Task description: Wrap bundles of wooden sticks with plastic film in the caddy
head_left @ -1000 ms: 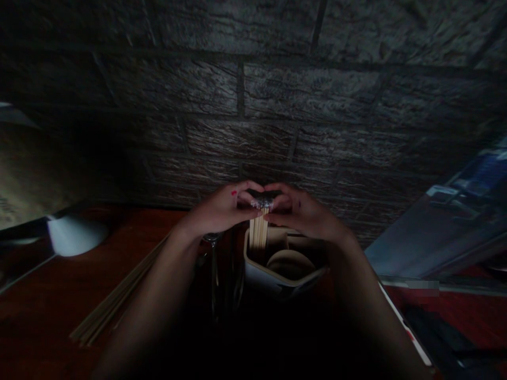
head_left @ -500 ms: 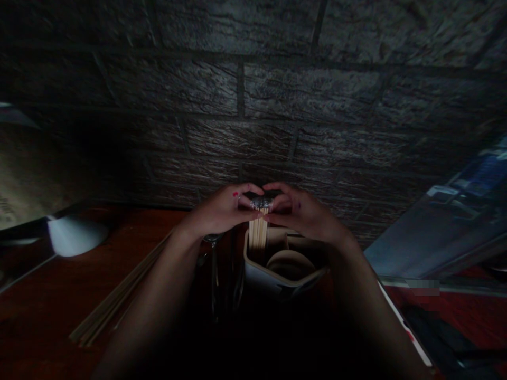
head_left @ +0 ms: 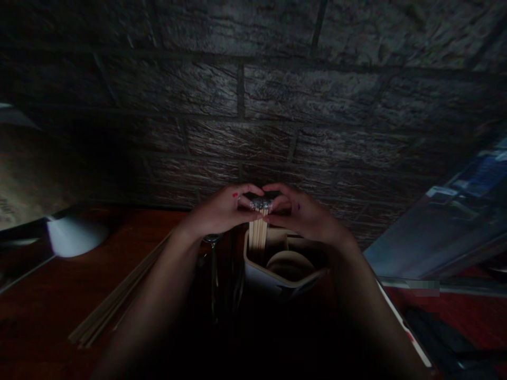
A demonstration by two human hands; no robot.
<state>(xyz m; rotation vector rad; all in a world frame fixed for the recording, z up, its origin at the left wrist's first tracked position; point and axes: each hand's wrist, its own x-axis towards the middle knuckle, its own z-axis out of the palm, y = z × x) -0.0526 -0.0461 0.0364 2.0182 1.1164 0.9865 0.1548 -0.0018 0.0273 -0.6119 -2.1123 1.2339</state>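
A bundle of pale wooden chopsticks (head_left: 258,235) stands nearly upright, its lower ends inside a light-rimmed container (head_left: 277,278). My left hand (head_left: 227,208) closes on the top of the bundle from the left. From the right, my right hand (head_left: 307,212) closes on the same top, and the fingertips of both hands nearly meet. Between the fingers shows a shiny, silvery and dark band (head_left: 261,202) at the bundle's upper end; what it is made of I cannot tell. A round pale rim (head_left: 291,259) sits in the container beside the bundle.
Metal utensils (head_left: 214,274) lie left of the container. Several long thin sticks (head_left: 114,295) rest on the reddish-brown table (head_left: 43,316). A white cup-like object (head_left: 75,236) stands at the left. A stone-block wall (head_left: 253,105) rises close behind; a bluish panel (head_left: 431,227) leans at the right.
Almost nothing differs. Both hands stay on the chopsticks in the same place, and the view has shifted only very slightly.
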